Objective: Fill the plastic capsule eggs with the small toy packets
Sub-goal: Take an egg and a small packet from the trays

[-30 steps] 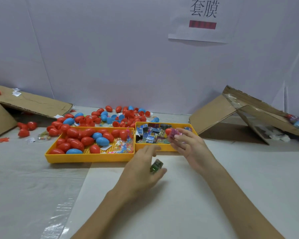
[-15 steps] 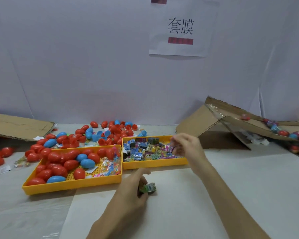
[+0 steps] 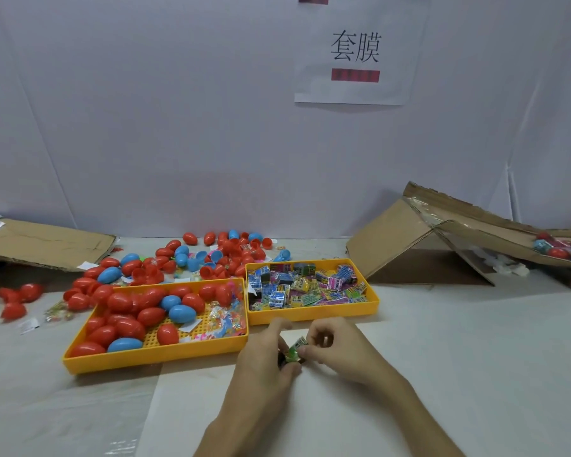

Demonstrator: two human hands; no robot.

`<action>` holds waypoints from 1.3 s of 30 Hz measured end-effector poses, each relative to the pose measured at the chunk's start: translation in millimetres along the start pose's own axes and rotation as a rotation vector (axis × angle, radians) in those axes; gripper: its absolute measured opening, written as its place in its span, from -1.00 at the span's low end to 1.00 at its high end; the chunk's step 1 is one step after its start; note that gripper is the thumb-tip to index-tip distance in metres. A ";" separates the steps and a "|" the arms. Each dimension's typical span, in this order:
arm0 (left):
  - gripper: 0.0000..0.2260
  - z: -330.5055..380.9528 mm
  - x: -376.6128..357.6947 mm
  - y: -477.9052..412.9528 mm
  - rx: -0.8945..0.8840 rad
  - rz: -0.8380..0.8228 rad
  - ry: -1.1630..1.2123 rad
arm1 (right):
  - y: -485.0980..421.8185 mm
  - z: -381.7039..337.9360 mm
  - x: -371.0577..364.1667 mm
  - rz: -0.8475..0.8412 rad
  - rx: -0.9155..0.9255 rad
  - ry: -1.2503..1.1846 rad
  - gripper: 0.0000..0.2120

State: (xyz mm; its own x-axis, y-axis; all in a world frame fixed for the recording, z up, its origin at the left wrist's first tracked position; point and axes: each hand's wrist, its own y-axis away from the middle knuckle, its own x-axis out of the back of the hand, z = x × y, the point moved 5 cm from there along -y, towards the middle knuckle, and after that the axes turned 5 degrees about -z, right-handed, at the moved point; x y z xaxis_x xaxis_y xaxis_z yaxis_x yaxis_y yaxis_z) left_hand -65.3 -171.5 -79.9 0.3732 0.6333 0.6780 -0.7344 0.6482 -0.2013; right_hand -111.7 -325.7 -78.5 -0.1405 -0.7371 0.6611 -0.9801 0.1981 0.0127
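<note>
A small green toy packet [image 3: 295, 349] sits between my two hands just in front of the trays. My left hand [image 3: 264, 359] grips it from the left and my right hand [image 3: 338, 347] pinches its right end with curled fingers. The left yellow tray [image 3: 152, 357] holds red and blue capsule eggs [image 3: 145, 316] and some clear packets. Colourful small toy packets [image 3: 305, 285] fill the right yellow tray [image 3: 314, 313].
More red and blue eggs [image 3: 211, 255] lie loose behind the trays. A flat cardboard sheet [image 3: 43, 245] is at the left and a collapsed cardboard box [image 3: 442, 245] holding several eggs at the right. A white wall with a paper sign [image 3: 355, 54] stands behind.
My right hand has come back from the packet tray to join my left hand on the green packet. The camera has tilted up a little.
</note>
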 end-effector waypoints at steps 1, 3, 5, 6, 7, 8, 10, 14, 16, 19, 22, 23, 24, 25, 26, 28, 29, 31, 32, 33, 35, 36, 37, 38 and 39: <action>-0.52 1.2 -0.3 -0.2 -0.008 -0.001 -0.002 | 0.1 -0.5 0.5 0.001 -0.007 -0.012 -0.81; -0.53 2.6 -1.0 0.2 -0.015 -0.003 -0.001 | 0.3 -1.2 1.7 0.004 -0.022 -0.033 -0.82; -0.54 2.7 -1.3 1.0 -0.007 -0.010 0.006 | 0.2 -1.5 2.9 0.002 -0.034 -0.043 -0.80; -0.54 2.1 -1.2 1.5 -0.001 -0.009 0.012 | -0.3 -1.6 3.8 0.005 -0.039 -0.047 -0.79; -0.55 1.5 -0.9 1.7 0.003 -0.004 0.018 | -0.7 -1.3 4.9 0.015 -0.045 -0.053 -0.79; -0.55 0.8 -0.8 2.1 0.006 0.000 0.020 | -1.1 -0.6 6.5 0.037 -0.051 -0.060 -0.79; -0.54 -0.4 -1.0 2.6 0.017 -0.003 0.014 | -1.6 2.5 12.2 0.121 -0.052 -0.061 -0.76; -0.54 -1.7 -0.2 3.1 0.032 -0.013 0.012 | -0.1 7.4 24.4 0.214 -0.008 -0.201 -0.76; -0.57 -0.4 -0.7 3.4 0.018 -0.009 0.030 | -0.8 5.9 22.7 0.154 0.032 -0.260 -0.80; -0.61 3.6 5.8 3.6 0.029 0.070 0.136 | -2.2 0.2 13.3 0.053 0.083 -0.268 -0.81; -0.63 3.1 14.5 1.5 0.054 0.135 0.240 | -0.9 -3.2 7.7 0.001 0.106 -0.264 -0.82; -0.66 2.6 16.0 1.2 0.058 0.130 0.262 | 0.2 -4.4 6.9 -0.015 0.112 -0.263 -0.83; -0.70 2.1 17.0 1.1 0.062 0.121 0.275 | 1.3 -5.7 6.2 -0.032 0.118 -0.264 -0.83; -0.73 1.4 17.8 1.3 0.064 0.117 0.287 | 2.1 -6.9 5.7 -0.045 0.121 -0.269 -0.82; -0.75 1.0 18.6 1.5 0.062 0.119 0.299 | 2.6 -7.9 5.5 -0.052 0.124 -0.278 -0.82; -0.76 -0.2 19.8 2.2 0.060 0.139 0.300 | 3.1 -8.9 6.3 -0.040 0.125 -0.265 -0.84; -0.76 -0.9 20.0 2.1 0.063 0.144 0.283 | 3.1 -9.1 7.2 -0.029 0.128 -0.242 -0.84; -0.74 -1.5 18.0 2.0 0.060 0.126 0.238 | 3.3 -8.7 9.1 -0.008 0.129 -0.209 -0.82; -0.72 -1.8 16.1 2.6 0.060 0.114 0.217 | 3.2 -8.4 10.0 0.005 0.127 -0.197 -0.81; -0.72 -2.5 14.1 3.3 0.060 0.104 0.195 | 3.1 -8.2 11.3 0.025 0.127 -0.183 -0.79; -0.75 -2.2 11.5 4.1 0.047 0.101 0.134 | 2.7 -7.9 14.9 0.081 0.135 -0.162 -0.77; -0.76 -1.2 11.0 4.3 0.033 0.105 0.099 | 2.9 -8.2 17.0 0.112 0.145 -0.155 -0.78; -0.77 0.0 10.9 4.3 0.017 0.107 0.067 | 3.3 -9.1 18.6 0.139 0.158 -0.151 -0.80; -0.77 1.0 11.0 4.0 -0.001 0.109 0.042 | 3.6 -9.7 20.1 0.162 0.173 -0.154 -0.82; -0.77 2.0 11.3 3.7 -0.015 0.106 0.025 | 3.7 -10.0 21.4 0.180 0.184 -0.161 -0.84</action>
State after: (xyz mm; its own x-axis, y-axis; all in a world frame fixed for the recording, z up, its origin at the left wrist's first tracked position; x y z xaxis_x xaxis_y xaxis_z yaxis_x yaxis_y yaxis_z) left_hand -64.9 -162.8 -71.6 0.3080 0.7093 0.6340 -0.7621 0.5829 -0.2818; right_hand -117.0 -334.3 -56.8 -0.3199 -0.7968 0.5126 -0.9444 0.2249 -0.2398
